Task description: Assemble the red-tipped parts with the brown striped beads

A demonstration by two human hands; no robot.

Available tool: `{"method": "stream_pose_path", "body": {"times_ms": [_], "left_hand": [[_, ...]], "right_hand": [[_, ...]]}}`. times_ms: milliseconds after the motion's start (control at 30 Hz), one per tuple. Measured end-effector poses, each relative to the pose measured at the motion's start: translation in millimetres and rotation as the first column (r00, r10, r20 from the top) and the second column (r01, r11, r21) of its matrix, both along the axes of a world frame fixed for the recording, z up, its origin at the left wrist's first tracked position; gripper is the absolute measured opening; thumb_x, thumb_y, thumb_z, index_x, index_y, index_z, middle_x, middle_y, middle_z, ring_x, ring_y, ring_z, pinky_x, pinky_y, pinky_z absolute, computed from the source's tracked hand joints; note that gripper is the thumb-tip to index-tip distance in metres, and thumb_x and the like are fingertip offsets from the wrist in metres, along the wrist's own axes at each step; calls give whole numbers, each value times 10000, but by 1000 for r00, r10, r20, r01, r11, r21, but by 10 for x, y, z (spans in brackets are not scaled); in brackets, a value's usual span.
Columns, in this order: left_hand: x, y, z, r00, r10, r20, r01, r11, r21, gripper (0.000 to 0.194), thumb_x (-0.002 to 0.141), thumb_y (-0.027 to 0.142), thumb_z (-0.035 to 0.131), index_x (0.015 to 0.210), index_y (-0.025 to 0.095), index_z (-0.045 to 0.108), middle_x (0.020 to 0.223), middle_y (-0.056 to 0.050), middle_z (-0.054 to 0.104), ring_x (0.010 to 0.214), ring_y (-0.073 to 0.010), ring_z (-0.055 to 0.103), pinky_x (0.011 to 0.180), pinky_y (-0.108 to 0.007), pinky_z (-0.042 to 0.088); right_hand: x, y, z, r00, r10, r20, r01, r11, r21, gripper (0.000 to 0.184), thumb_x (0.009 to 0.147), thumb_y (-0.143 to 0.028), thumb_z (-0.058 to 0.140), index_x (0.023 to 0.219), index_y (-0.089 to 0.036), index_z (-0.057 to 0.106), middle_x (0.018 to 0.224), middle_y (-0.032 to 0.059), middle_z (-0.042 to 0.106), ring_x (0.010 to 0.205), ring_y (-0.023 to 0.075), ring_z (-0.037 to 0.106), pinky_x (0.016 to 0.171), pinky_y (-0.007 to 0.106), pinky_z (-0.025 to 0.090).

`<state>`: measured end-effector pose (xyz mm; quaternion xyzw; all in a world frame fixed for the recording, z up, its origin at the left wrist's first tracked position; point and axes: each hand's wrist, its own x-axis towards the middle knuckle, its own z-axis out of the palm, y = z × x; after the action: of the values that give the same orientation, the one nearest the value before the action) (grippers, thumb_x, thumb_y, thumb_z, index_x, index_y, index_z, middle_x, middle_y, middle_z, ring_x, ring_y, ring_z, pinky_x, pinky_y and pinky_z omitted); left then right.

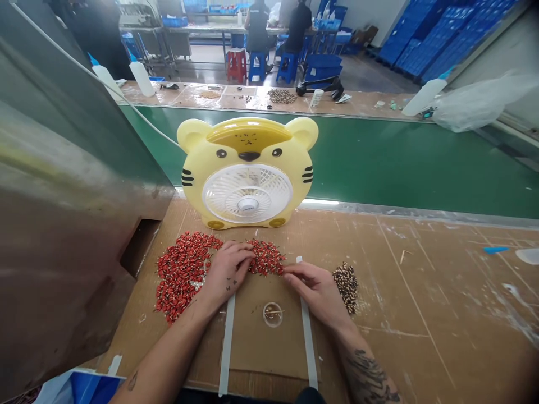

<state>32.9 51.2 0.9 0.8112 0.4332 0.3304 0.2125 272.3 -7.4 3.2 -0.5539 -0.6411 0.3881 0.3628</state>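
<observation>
My left hand (229,268) lies at the left edge of a small pile of little red parts with dark and pale ends (266,258). Its fingers are stretched toward the pile and touch it, with the thumb below them. At the pile's right edge is my right hand (316,289), thumb and forefinger brought together. Whatever is between those fingertips is too small to make out. Left of my left hand spreads a larger heap of the same red parts (179,280). A small round clear dish (273,315) with a thin stick across it sits on the cardboard mat (265,353) between my forearms.
A yellow animal-shaped fan (248,174) stands behind the piles. Black and tan small parts (346,286) lie right of my right hand. A metal housing (63,185) bounds the left side. Beyond the green conveyor belt (400,163) are bottles, a tape dispenser and seated people.
</observation>
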Motion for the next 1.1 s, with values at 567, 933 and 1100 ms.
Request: {"method": "stream_pose_path", "body": {"times_ms": [567,933,1100], "left_hand": [[-653,-199,285,811,-10,-585,-168,954,-250,286,924,101,428,916,178,703,914,-86,677,861,-232,646,764,-318,476],[-608,-116,328,862,-9,-507,-123,966,-227,266,912,121,457,899,180,716,912,-77,708,864,-226,651,775,-314,479],[-434,-165,405,993,36,-109,-72,938,-340,201,878,191,563,981,201,735,940,-58,738,802,-185,656,730,-277,491]], "right_hand": [[42,-94,39,868,475,147,-482,876,17,280,965,-378,587,840,-176,736,745,46,664,671,148,589,616,241,437],[31,-99,34,861,480,171,-501,858,113,306,993,-391,540,901,-183,745,768,49,672,729,152,602,652,239,458],[51,-80,46,849,500,172,-522,844,124,287,1001,-366,531,940,-191,751,799,53,675,745,155,622,684,252,482]]}}
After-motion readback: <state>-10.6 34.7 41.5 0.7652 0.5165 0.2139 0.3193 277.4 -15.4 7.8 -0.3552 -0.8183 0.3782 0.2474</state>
